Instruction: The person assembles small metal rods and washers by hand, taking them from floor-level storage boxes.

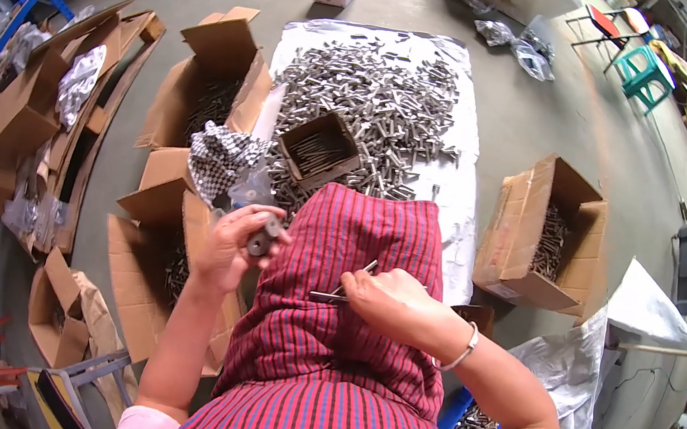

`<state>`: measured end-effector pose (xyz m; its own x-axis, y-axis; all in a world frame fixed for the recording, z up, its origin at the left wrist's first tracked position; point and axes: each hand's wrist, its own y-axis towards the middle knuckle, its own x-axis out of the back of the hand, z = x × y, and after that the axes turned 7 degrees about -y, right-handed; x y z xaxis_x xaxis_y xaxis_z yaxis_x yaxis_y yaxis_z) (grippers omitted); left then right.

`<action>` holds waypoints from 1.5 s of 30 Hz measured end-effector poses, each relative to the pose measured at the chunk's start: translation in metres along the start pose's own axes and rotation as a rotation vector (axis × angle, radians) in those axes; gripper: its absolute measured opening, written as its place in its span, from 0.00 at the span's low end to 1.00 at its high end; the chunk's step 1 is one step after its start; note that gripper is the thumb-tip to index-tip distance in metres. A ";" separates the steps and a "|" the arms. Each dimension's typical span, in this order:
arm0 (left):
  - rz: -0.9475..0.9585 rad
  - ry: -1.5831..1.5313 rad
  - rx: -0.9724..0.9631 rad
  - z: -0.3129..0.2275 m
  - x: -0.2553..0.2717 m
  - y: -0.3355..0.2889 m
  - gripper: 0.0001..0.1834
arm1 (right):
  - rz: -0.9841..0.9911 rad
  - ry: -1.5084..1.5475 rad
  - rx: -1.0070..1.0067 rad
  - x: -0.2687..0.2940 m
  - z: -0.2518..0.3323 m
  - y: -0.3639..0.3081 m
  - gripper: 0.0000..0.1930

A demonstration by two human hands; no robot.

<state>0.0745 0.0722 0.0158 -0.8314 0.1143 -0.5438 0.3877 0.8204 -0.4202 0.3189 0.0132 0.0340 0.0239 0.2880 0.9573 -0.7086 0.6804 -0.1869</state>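
My left hand (pixel 228 251) is raised at the left edge of my lap, with its fingers closed around small grey metal pieces (pixel 263 237) that show round ends or holes. Over my striped apron (pixel 369 228), my right hand (pixel 388 301) grips a couple of thin dark metal rods (pixel 329 297), which stick out past the fingers to the left. Their exact kind I cannot make out. Just beyond my knees, a small open carton (pixel 308 128) of thin rods sits on a wide heap of silvery cylindrical metal parts (pixel 374 91).
The heap lies on a white sheet (pixel 463 226). Open cardboard boxes stand at left (pixel 166 101) and right (pixel 501 233), with metal parts inside. A checkered cloth (pixel 224 161) lies near my left hand. By my right elbow is a blue bin (pixel 455 413) of metal parts.
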 end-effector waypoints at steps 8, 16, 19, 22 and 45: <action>-0.063 -0.015 -0.019 0.011 0.021 0.002 0.15 | 0.157 -0.087 0.109 0.007 -0.010 0.020 0.06; -0.030 0.006 0.018 0.004 0.022 0.010 0.15 | 0.282 -0.038 0.116 -0.004 0.001 0.021 0.08; -0.041 0.020 0.018 0.005 0.019 0.011 0.16 | 0.577 0.127 0.075 0.003 -0.021 0.037 0.09; -0.026 0.014 0.036 0.007 0.013 0.012 0.16 | 1.028 0.582 0.058 -0.005 -0.045 0.045 0.09; -0.148 -0.027 0.006 0.014 -0.035 0.063 0.16 | -0.306 1.376 -1.076 -0.123 -0.279 -0.081 0.12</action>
<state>0.1334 0.1117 -0.0022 -0.8687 -0.0228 -0.4948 0.2641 0.8238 -0.5016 0.5695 0.1109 -0.1299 0.9735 -0.0031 0.2288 0.1536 0.7498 -0.6436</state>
